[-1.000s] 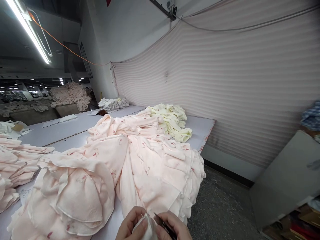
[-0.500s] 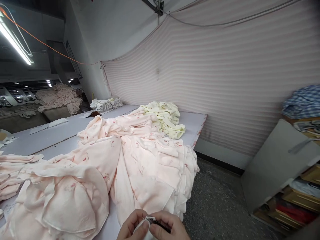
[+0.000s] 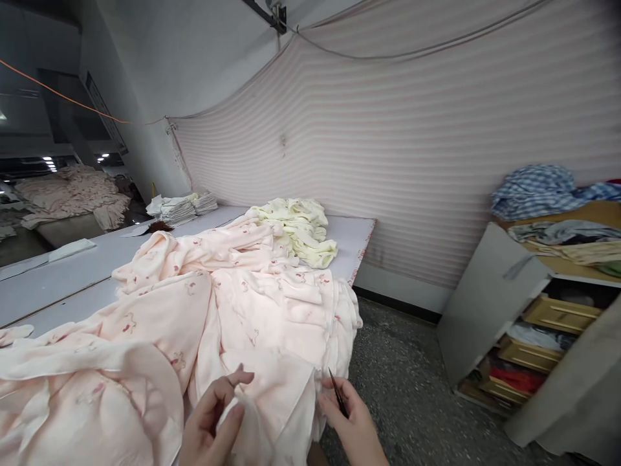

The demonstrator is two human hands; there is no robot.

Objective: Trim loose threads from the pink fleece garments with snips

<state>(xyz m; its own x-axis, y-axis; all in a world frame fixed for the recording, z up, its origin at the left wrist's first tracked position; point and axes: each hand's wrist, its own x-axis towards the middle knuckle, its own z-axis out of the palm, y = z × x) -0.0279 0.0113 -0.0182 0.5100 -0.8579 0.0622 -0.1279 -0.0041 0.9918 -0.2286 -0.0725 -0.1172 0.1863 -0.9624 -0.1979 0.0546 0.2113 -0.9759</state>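
At the bottom edge my left hand (image 3: 213,421) pinches a fold of pale pink printed cloth (image 3: 272,421) between thumb and fingers. My right hand (image 3: 352,424) is a short way to its right, closed on a thin dark pointed tool (image 3: 338,393) whose tip points up at the cloth's edge. The cloth belongs to a big heap of pink printed fabric pieces (image 3: 218,304) spread over the grey table (image 3: 63,285) in front of me.
A pile of pale yellow fabric (image 3: 295,230) lies behind the pink heap, and folded white stacks (image 3: 179,207) sit further back. A striped curtain (image 3: 412,162) hangs along the wall. To the right stand a grey board (image 3: 485,304) and shelves with cloth (image 3: 548,194). The floor is speckled concrete.
The camera has turned right. My hands, held together on a small bunch of cloth before, have moved apart; the left now holds a wider fold and the right holds the tool separately.
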